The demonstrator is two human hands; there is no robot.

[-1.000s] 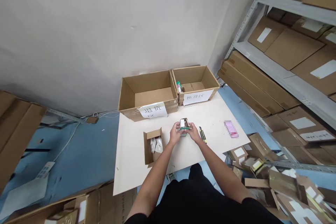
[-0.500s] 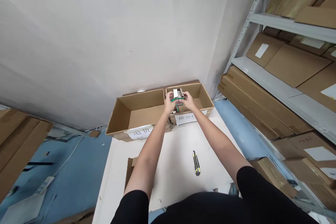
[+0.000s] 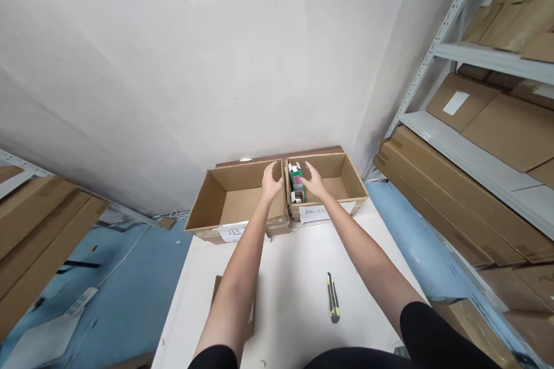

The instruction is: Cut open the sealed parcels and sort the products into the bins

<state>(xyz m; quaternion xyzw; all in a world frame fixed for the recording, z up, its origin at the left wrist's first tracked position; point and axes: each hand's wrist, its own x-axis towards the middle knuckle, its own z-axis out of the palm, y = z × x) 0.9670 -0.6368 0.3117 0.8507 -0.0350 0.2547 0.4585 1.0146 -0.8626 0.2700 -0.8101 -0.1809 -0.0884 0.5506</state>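
Note:
My left hand [image 3: 270, 183] is empty, thumb and fingers apart, over the right side of the left cardboard box [image 3: 206, 199]. Just above the right cardboard box [image 3: 352, 177], my right hand [image 3: 313, 181] is also empty, with its fingers spread. Nearest to it, a small green-and-white carton [image 3: 295, 172] stands with its white top flaps up against the left inner wall. In front of that, another small carton [image 3: 298, 196] sits in the same box, its end open. Handwritten paper labels are stuck on the fronts of both boxes.
A utility knife [image 3: 333, 298] with yellow-green edges lies on the white table [image 3: 298, 277]. Partly behind my left forearm is a small brown carton [image 3: 250, 323]. Metal shelving [image 3: 476, 153] loaded with cartons stands at right; more cartons [image 3: 47, 225] are at left.
Both hands have let go of the small green-and-white carton, which now rests inside the right box. My hands have moved apart and opened. The view has shifted slightly.

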